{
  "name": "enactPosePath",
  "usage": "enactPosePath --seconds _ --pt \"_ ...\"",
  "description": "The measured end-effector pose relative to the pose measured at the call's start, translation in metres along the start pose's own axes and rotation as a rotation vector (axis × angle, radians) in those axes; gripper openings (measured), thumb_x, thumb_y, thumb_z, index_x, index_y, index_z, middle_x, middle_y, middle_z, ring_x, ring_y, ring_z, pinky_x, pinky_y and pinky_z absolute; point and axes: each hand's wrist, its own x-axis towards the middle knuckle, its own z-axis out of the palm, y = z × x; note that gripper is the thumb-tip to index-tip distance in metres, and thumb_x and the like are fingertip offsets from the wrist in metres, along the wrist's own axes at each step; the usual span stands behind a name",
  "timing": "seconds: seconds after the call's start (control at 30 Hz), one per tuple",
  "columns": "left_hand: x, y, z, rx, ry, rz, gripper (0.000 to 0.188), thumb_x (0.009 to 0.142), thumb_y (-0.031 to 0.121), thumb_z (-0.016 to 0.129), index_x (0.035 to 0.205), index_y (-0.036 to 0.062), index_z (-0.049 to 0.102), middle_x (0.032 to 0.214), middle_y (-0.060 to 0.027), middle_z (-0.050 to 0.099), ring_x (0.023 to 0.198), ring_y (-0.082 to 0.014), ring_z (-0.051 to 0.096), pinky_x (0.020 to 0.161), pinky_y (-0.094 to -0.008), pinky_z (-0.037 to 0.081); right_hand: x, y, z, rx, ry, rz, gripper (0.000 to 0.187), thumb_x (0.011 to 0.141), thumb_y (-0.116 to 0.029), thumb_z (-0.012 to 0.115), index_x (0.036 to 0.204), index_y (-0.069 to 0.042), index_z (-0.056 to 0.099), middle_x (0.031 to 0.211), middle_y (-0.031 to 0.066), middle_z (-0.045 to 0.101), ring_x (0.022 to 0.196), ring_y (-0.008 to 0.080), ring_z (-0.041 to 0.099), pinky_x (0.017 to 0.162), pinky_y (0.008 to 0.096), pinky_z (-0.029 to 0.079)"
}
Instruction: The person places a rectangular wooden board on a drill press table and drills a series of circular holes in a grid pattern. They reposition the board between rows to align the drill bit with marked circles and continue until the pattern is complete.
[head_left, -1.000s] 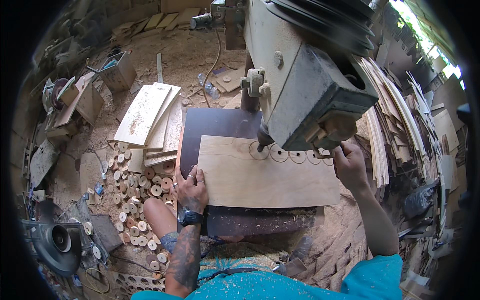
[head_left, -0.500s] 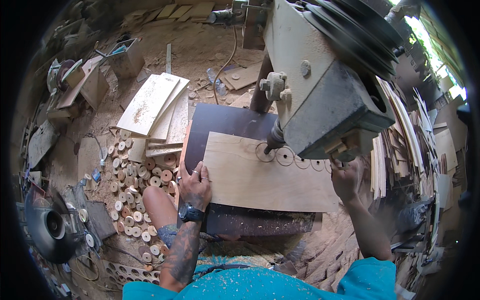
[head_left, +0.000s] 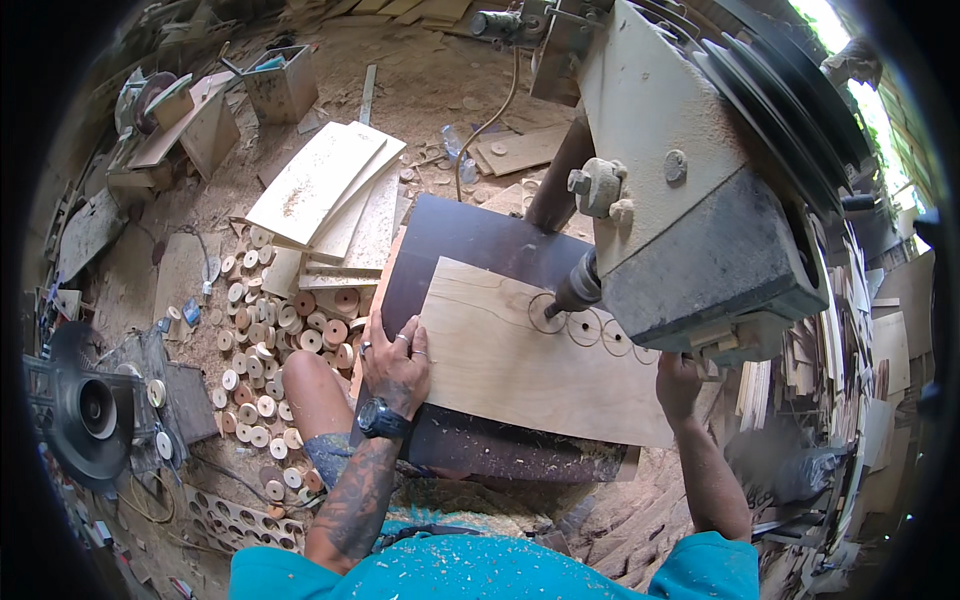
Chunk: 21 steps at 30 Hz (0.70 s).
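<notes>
Plywood, pale and flat, fills the middle of the head view: the plywood sheet [head_left: 530, 365] lies on a dark bench [head_left: 480, 245] under a big drill press [head_left: 690, 210], and the hole saw [head_left: 572, 293] sits right at the sheet's far edge, at the end of a row of cut rings [head_left: 590, 325]. Left hand [head_left: 395, 360] is spread flat, fingers apart, pressing down on the sheet's near-left corner with nothing gripped. Right hand [head_left: 680, 385] is up under the machine head at the sheet's right edge; its fingers are tucked out of sight there, so I cannot tell whether they are closed on a lever or just resting. Down on the floor to the left, a heap of wooden discs [head_left: 270, 350] and a stack of boards [head_left: 330, 195], sawdust everywhere. Risk as I judge it: only one flat palm holds that sheet and no clamp is visible, so if the cutter bites hard the sheet could spin or kick on the bench and drag the left hand toward the saw. The right hand sits close to the machine head, and the discs lie near the bare knee [head_left: 305, 385].
</notes>
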Motion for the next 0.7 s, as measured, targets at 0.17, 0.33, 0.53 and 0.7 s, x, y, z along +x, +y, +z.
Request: enactPosePath --seconds 0.17,0.33,0.53,0.7 --pt "0.0 0.001 0.001 0.037 0.002 0.008 0.032 0.098 0.033 0.058 0.12 0.0149 0.073 0.146 -0.0278 0.045 0.127 -0.0459 0.05 0.107 -0.0521 0.041 0.009 -0.012 0.011 0.041 0.017 0.171 0.042 0.102 -0.036 0.056 0.076 -0.004 0.061 0.063 -0.0003 0.055 0.063 0.0121 0.052 0.063 0.0332 0.043" --pt "0.0 0.002 0.001 -0.024 -0.029 -0.075 0.034 0.098 0.036 0.058 0.121 0.0174 0.073 0.15 -0.0238 0.042 0.132 -0.0429 0.045 0.111 -0.0531 0.036 0.032 -0.039 -0.021 0.061 -0.369 0.262 0.036 0.101 -0.029 0.058 0.124 -0.003 0.052 0.113 0.0104 0.061 0.073 0.0173 0.063 0.07 0.0313 0.052" --pt "-0.003 -0.001 0.006 -0.006 -0.016 -0.082 0.035 0.098 0.038 0.057 0.122 0.0182 0.073 0.152 -0.0189 0.041 0.137 -0.0397 0.041 0.116 -0.0532 0.028 0.078 -0.149 -0.117 0.504 -0.225 0.344 0.059 0.105 -0.046 0.047 0.137 0.002 0.047 0.123 0.0167 0.06 0.05 0.0107 0.053 0.045 0.0244 0.044" --pt "-0.002 -0.006 0.01 -0.013 0.0 0.001 0.036 0.099 0.038 0.055 0.122 0.0176 0.073 0.151 -0.0151 0.044 0.139 -0.0378 0.038 0.119 -0.0541 0.021 0.173 -0.207 -0.142 0.68 0.081 0.001 0.054 0.109 -0.044 0.036 0.139 0.0 0.049 0.124 0.0151 0.059 0.071 0.0109 0.061 0.062 0.0238 0.05"
